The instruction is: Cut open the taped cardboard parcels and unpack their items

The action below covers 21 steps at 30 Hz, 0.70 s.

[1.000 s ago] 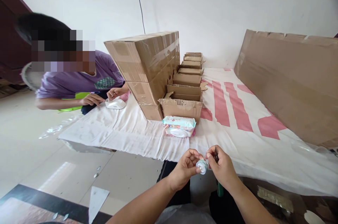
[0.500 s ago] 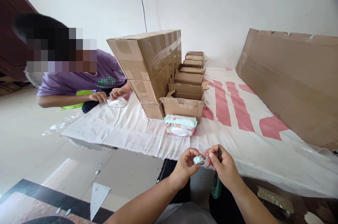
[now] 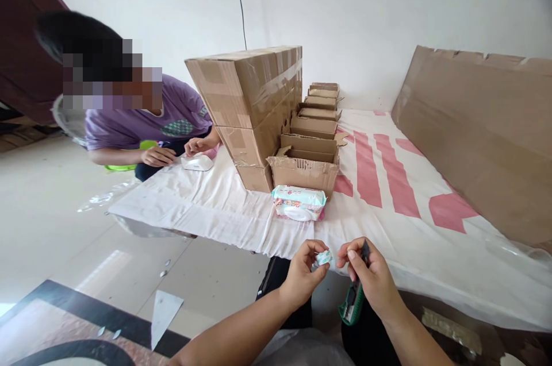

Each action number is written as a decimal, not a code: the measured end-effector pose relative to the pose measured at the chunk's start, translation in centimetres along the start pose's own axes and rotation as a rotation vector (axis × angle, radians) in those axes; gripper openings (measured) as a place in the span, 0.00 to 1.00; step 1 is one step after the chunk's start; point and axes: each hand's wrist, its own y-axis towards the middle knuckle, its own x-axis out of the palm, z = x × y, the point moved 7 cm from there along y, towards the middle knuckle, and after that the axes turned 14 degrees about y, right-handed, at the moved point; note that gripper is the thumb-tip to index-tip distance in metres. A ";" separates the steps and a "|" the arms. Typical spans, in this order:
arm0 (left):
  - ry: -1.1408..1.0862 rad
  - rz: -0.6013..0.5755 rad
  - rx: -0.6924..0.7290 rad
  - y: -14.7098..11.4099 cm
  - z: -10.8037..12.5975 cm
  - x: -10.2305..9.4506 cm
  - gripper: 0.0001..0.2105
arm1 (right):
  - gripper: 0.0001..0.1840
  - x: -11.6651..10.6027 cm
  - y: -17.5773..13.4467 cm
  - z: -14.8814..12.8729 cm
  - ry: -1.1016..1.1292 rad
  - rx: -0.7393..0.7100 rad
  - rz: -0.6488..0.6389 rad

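Observation:
Near the front edge of the covered table, my left hand (image 3: 302,277) pinches a small white-and-teal roll (image 3: 323,257) between thumb and fingers. A short way to its right is my right hand (image 3: 374,277), wrapped around a green utility knife (image 3: 352,304) whose dark end points up past the fingers. Thumb and forefinger of that hand are pinched together; whether a tiny scrap sits between them I cannot tell. Just beyond both hands, a pack of wet wipes (image 3: 298,203) lies against an open carton.
Open cartons (image 3: 303,173) line up beside stacked sealed boxes (image 3: 241,96). A large cardboard sheet (image 3: 483,124) leans at the right. Across on the left, a person in a purple shirt (image 3: 181,101) has both hands near a white object (image 3: 197,162) on the cloth (image 3: 207,214).
My right hand has drawn slightly away to the right from the roll, and the thin strand between my hands no longer shows. The knife has tilted. The other person's hands have moved apart.

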 end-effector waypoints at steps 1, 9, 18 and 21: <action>0.011 0.005 -0.008 0.0 0.0 -0.1 0.11 | 0.13 0.0 0.0 0.0 0.006 -0.004 -0.001; 0.138 0.024 -0.030 -0.1 -0.2 -0.5 0.11 | 0.12 -0.1 -0.3 -0.6 -0.007 -0.033 -0.001; 0.276 0.026 0.057 0.2 0.6 -0.7 0.12 | 0.13 -0.5 -0.1 -0.8 -0.042 -0.036 -0.002; 0.334 0.002 0.064 0.3 0.9 -0.6 0.14 | 0.12 -0.6 -0.1 -0.8 -0.044 -0.043 -0.011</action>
